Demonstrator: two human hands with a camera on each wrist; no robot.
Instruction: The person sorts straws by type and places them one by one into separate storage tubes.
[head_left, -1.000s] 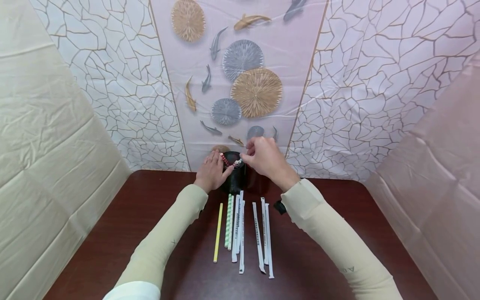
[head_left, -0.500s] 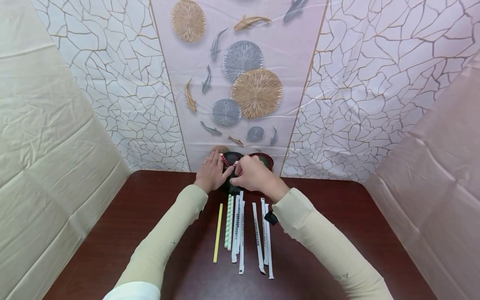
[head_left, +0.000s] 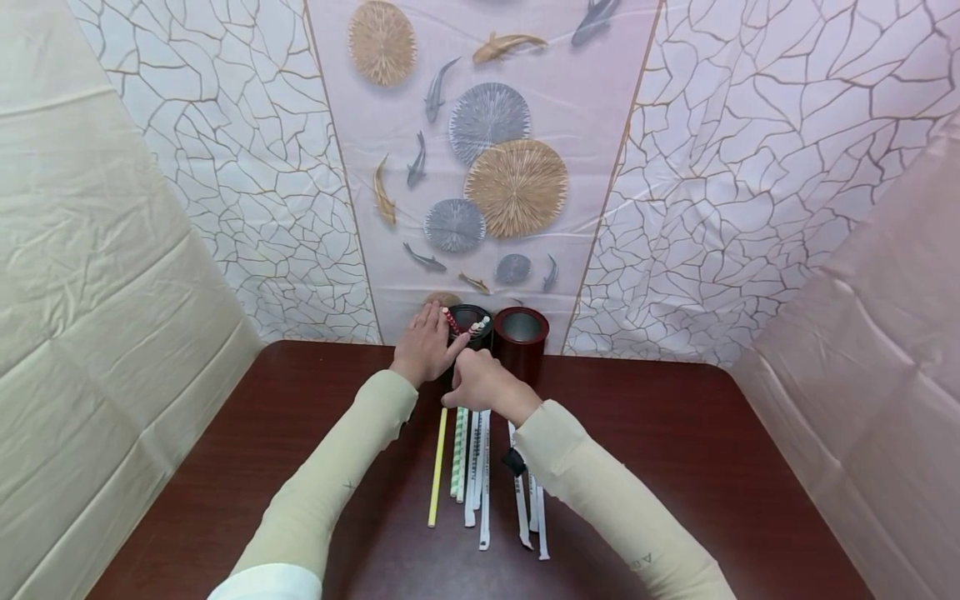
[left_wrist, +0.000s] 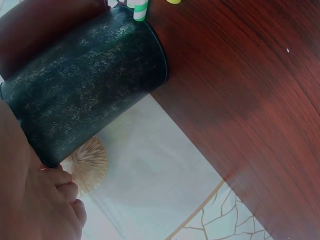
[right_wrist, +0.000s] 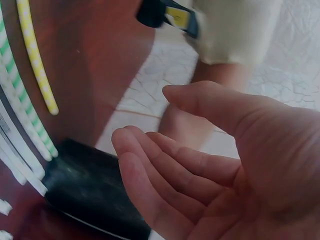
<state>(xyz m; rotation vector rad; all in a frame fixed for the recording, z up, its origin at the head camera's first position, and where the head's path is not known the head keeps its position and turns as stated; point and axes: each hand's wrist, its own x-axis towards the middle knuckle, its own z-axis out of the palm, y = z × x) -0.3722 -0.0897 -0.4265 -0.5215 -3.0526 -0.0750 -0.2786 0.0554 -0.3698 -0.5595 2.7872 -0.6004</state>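
Observation:
My left hand holds a black cylindrical cup at its rim, thumb at the front and the other fingers along its left side. Inside the cup lean a red, white-dotted straw and a few others with pale ends. My right hand hovers in front of the cup, over the far ends of a row of straws. Its fingers are loosely bent and thumb apart, with nothing between them in the right wrist view. Nearest it lie a yellow straw, green-striped straws and paper-wrapped straws.
A dark red cup stands right of the black one, touching or nearly so. More wrapped straws lie to the right, partly under my right forearm. The brown table ends at a patterned cloth backdrop.
My right hand has let go of a straw at the black cup's rim and moved down and left toward the row. The dark red cup has come into view. My left hand stays put.

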